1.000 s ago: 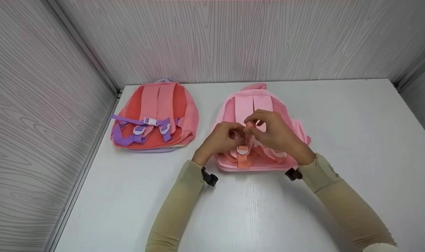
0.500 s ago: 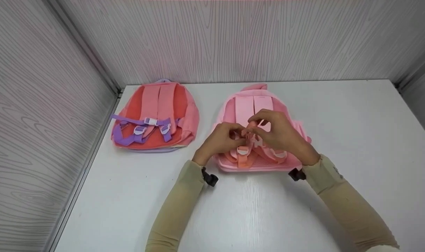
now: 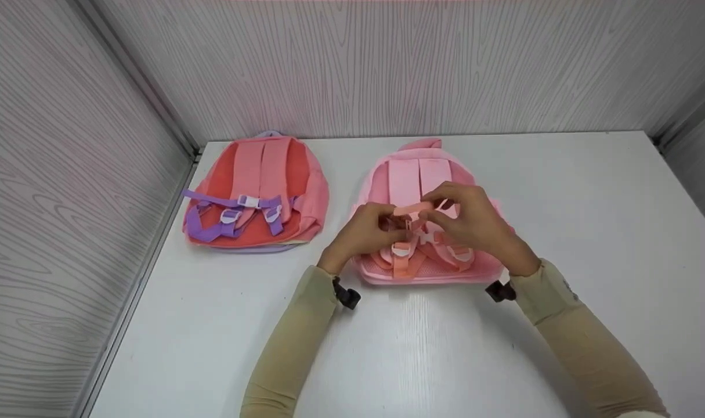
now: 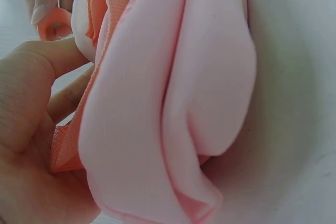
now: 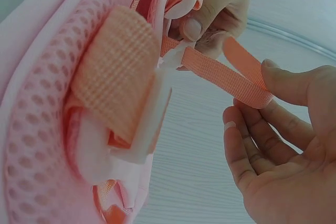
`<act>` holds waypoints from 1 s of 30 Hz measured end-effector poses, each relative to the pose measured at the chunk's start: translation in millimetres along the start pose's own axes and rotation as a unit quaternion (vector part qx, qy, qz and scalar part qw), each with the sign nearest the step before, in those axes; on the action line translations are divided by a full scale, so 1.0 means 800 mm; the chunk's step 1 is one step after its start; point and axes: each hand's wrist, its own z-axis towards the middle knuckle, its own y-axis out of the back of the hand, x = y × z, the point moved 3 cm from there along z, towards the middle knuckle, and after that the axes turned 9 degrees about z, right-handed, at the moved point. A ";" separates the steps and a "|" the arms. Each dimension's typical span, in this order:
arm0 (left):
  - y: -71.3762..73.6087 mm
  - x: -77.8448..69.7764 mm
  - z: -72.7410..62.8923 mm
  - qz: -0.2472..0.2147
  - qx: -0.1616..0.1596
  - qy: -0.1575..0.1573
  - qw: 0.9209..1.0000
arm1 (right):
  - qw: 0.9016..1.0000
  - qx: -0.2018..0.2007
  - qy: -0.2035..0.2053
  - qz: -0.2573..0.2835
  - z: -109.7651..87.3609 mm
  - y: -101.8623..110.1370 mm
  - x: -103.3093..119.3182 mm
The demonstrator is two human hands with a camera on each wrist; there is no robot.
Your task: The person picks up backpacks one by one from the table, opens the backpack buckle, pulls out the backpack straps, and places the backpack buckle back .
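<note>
A light pink backpack (image 3: 404,174) lies with its shoulder straps facing up, under both hands. My left hand (image 3: 369,229) holds a white plastic buckle (image 5: 176,55) threaded with orange webbing, its thumb against the buckle in the right wrist view. From that buckle a loop of orange strap (image 5: 220,77) runs out to my right hand (image 3: 471,217). There the thumb and fingertips pinch the strap's bend. In the left wrist view, part of the padded pink shoulder strap (image 4: 131,103) covers the fingers of the left hand (image 4: 31,108).
A coral backpack (image 3: 248,174) with purple webbing (image 3: 213,232) and white buckles lies to the left. Both bags rest on a white table (image 3: 410,348), with wood-grain panels (image 3: 358,69) behind and at the sides. A second white buckle (image 5: 142,124) hangs lower on the pink bag.
My right hand has moved a little right, drawing the orange strap out, so more of it shows between the hands. The left hand stays in place. The coral backpack has not moved.
</note>
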 end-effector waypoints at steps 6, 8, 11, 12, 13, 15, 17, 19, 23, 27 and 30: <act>0.001 -0.001 0.000 -0.003 0.006 0.013 1.000 | 1.000 -0.007 -0.009 0.002 -0.007 0.008 -0.006; 0.002 -0.002 0.000 -0.002 0.007 0.019 1.000 | 1.000 -0.010 -0.011 0.004 -0.009 0.010 -0.008; 0.002 -0.002 -0.001 0.003 0.008 0.026 1.000 | 1.000 -0.015 -0.014 0.008 -0.013 0.013 -0.014; 0.002 -0.002 -0.001 0.005 0.009 0.027 1.000 | 1.000 -0.017 -0.017 0.008 -0.014 0.014 -0.015; 0.002 -0.002 0.000 0.008 0.009 0.028 1.000 | 1.000 -0.020 -0.020 0.009 -0.015 0.015 -0.017; 0.002 -0.002 0.000 0.013 0.009 0.027 1.000 | 0.999 -0.026 -0.027 0.007 -0.018 0.017 -0.020; 0.001 -0.002 0.001 0.015 0.008 0.027 0.999 | 0.999 -0.030 -0.037 0.008 -0.022 0.019 -0.022; 0.001 -0.002 0.002 0.016 0.008 0.028 0.999 | 0.998 -0.033 -0.047 0.012 -0.025 0.021 -0.024; 0.000 -0.002 0.001 0.012 0.004 0.029 0.999 | 0.997 -0.039 -0.067 0.030 -0.031 0.026 -0.028; -0.001 -0.001 0.000 0.015 -0.005 0.020 1.000 | 0.993 -0.046 -0.088 0.055 -0.038 0.030 -0.034; -0.002 0.000 0.000 0.019 -0.011 0.015 1.000 | 0.990 -0.049 -0.095 0.087 -0.042 0.032 -0.041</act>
